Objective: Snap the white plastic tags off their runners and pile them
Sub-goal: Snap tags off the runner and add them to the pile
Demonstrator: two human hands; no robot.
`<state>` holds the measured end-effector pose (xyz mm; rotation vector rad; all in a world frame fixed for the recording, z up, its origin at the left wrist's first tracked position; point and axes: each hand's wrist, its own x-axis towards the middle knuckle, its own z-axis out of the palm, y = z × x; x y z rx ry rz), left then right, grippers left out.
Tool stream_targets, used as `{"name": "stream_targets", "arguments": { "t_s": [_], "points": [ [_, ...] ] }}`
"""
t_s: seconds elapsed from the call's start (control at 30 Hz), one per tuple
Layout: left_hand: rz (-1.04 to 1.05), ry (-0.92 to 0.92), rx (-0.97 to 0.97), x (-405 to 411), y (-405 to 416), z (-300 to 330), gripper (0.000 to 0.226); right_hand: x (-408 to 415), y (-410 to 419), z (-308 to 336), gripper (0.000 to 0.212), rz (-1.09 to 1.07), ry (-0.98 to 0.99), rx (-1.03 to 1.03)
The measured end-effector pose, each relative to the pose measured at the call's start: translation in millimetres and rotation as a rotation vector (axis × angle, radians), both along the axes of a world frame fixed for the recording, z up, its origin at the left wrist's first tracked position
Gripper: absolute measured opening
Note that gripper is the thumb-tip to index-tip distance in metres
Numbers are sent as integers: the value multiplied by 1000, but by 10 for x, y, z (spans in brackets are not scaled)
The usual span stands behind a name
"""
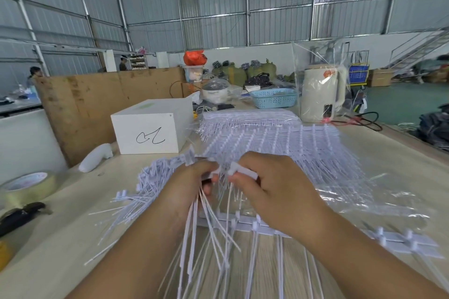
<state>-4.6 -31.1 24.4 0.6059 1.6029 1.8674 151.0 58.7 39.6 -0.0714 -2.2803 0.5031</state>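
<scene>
Both hands meet at table centre, over a pale wooden table (60, 245). Left hand (187, 192): fingers curled round a bunch of loose white tags (209, 230), whose thin tails hang down and fan out toward the near edge. Right hand (274, 192): thumb and fingertips pinch a white tag head (239, 171), with the other fingers curled under. The two hands are nearly touching at the fingertips. Just below the right wrist a runner strip (267, 227) with tags attached lies across the table and runs off to the right. Left of the left hand, a pile of snapped-off tags (155, 182) rests on the table, heads mostly up-table. Beyond the hands, a stack of unbroken tag sheets (279, 143) lies on clear plastic wrap (379, 192). Further back left: white box (151, 126) with a black scribble. Left edge: tape roll (26, 185), dark pliers (19, 217). Back right: blue basket (274, 97), cream kettle (322, 94) in a clear bag.
</scene>
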Motion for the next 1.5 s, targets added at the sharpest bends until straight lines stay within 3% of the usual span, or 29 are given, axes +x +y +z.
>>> {"name": "stream_targets", "arguments": {
  "t_s": [0.07, 0.13, 0.23, 0.33, 0.53, 0.67, 0.8, 0.87, 0.93, 1.03, 1.13, 1.27, 1.3, 1.37, 1.43, 1.5],
  "points": [
    [-74, 18, 25, 91, -17, 11, 8, -9, 71, -47, 27, 68, 14, -282],
    [-171, 54, 40, 258, -2, 14, 13, -15, 117, -59, 20, 114, 33, -436],
    [-243, -22, 112, 389, 32, 28, 25, -50, 134, -77, 17, 175, 66, -560],
    [-367, -148, 186, 399, -7, 83, 21, -75, 166, -94, 18, 119, 113, -604],
    [-368, 3, 198, 467, -37, 52, 30, -102, 153, -132, 21, 89, 94, -625],
    [-364, 236, 127, 468, -81, 98, 11, -111, 119, -152, 40, 221, 2, -795],
    [-300, 446, 29, 508, -57, 69, 35, -124, 32, -126, 39, 526, 19, -928],
    [-270, 490, 24, 526, -37, 65, 54, -138, 13, -112, 30, 580, 76, -988],
    [-228, 553, 44, 535, -41, 69, 58, -144, 3, -115, 29, 577, 118, -1023],
    [-145, 595, 42, 516, -28, 61, 71, -161, -31, -141, 55, 493, 105, -989],
    [-178, 683, 28, 602, -31, 111, 77, -172, -58, -147, 66, 268, 175, -897],
    [-203, 619, 74, 608, -19, 93, 88, -77, -33, -71, 84, 5, 311, -539],
    [-198, 633, 69, 596, -20, 74, 90, -53, -36, -63, 80, -10, 310, -409],
    [-215, 712, 24, 573, -23, 57, 70, -55, -62, -44, 55, 30, 253, -249],
    [-230, 761, 28, 575, -20, 65, 46, -77, -101, -47, 30, 137, 186, -275],
    [-242, 658, 94, 550, -28, 86, 50, -84, -108, -46, 24, 186, 124, -358]
  ]
}}
